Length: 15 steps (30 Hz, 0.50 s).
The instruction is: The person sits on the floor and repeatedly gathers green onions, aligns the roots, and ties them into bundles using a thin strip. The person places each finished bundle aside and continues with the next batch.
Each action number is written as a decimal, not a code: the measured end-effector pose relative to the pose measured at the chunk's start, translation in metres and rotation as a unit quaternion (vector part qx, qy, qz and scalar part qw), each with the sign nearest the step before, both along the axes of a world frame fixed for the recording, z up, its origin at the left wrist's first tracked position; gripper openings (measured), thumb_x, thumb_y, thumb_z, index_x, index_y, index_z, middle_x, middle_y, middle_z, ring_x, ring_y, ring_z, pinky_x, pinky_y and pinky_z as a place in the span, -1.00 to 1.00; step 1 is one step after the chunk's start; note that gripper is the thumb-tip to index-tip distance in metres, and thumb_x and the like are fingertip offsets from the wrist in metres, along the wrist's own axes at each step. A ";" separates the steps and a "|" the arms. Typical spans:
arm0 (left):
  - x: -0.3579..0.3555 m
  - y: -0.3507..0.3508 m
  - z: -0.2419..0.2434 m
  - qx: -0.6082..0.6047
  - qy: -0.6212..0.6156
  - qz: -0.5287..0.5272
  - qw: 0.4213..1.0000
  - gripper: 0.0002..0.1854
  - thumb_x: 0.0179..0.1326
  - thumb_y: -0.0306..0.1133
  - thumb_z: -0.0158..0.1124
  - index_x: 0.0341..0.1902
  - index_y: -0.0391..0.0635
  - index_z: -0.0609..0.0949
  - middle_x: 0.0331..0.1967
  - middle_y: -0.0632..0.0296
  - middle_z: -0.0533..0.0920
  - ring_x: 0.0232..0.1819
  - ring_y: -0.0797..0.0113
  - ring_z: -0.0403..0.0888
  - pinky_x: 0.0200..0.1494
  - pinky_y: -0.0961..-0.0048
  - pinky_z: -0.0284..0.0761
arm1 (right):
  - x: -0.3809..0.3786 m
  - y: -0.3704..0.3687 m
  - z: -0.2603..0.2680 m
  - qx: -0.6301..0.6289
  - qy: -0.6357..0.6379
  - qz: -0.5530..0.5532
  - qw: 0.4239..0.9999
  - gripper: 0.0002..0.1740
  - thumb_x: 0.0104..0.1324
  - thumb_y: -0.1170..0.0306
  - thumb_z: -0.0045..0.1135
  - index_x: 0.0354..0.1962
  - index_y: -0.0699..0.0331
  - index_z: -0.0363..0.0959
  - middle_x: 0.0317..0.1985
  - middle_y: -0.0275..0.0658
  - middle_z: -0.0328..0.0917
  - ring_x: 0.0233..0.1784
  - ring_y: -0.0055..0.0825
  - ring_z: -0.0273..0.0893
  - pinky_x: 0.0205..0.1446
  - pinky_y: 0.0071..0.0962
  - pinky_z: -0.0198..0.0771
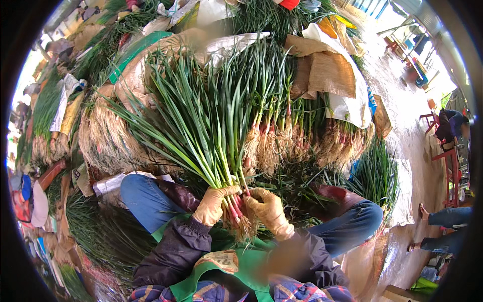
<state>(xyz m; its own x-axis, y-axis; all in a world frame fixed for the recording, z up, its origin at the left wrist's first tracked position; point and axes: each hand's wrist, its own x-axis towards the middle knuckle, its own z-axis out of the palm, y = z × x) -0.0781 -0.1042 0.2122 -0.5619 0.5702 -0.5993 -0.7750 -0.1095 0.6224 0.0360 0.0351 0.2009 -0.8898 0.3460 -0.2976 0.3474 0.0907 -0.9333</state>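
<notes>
In the head view, my left hand (212,207), in a pale yellow glove, is closed round the lower stems of a bunch of green onions (203,151) with reddish-pink bases. Their roots hang towards my lap, over a green apron (226,260). Close beside it, my right hand (267,211), gloved alike, pinches an onion stem between thumb and fingers at the right edge of the bunch. Long green leaves fan up and away from both hands. Just beyond lies a row of more green onions (264,128) with pink bases and tangled pale roots, their tops partly under sacks.
Brown sacking (332,75) and white sheeting cover part of the pile. A large root bundle (109,132) lies at left, with loose leaves round my crossed legs. Another onion heap (377,173) is at right. A person's legs (445,217) and a person by red stools (453,124) are farther right.
</notes>
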 end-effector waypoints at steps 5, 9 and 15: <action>-0.003 -0.014 0.008 0.007 -0.015 0.025 1.000 -0.74 0.08 -0.46 0.30 -0.14 -0.22 0.55 -0.49 0.13 0.62 -0.53 0.19 0.64 -0.45 0.36 0.59 | -0.023 0.048 -0.004 -0.182 0.010 -0.320 0.930 -0.92 0.37 0.45 0.01 -0.27 0.27 0.46 -0.50 -0.38 0.50 -0.57 -0.62 0.40 -0.50 -0.65 0.34; -0.008 -0.029 0.015 0.002 -0.049 0.001 0.999 -0.69 0.07 -0.48 0.29 -0.08 -0.22 0.52 -0.39 0.11 0.60 -0.46 0.18 0.62 -0.35 0.29 0.61 | -0.036 0.079 -0.002 0.547 0.137 -0.158 0.811 -0.63 0.32 0.43 0.09 0.07 0.31 0.39 -0.08 -0.26 0.52 -0.37 -0.57 0.47 -0.27 -0.64 0.46; -0.007 -0.034 0.006 -0.020 -0.036 -0.032 0.999 -0.70 0.10 -0.45 0.27 -0.06 -0.25 0.55 -0.41 0.12 0.63 -0.45 0.23 0.62 -0.34 0.33 0.59 | -0.029 0.014 0.008 -0.174 -0.005 0.215 0.961 -0.56 0.31 0.23 0.18 0.07 0.27 0.45 -0.21 -0.31 0.61 -0.31 -0.61 0.45 -0.19 -0.53 0.43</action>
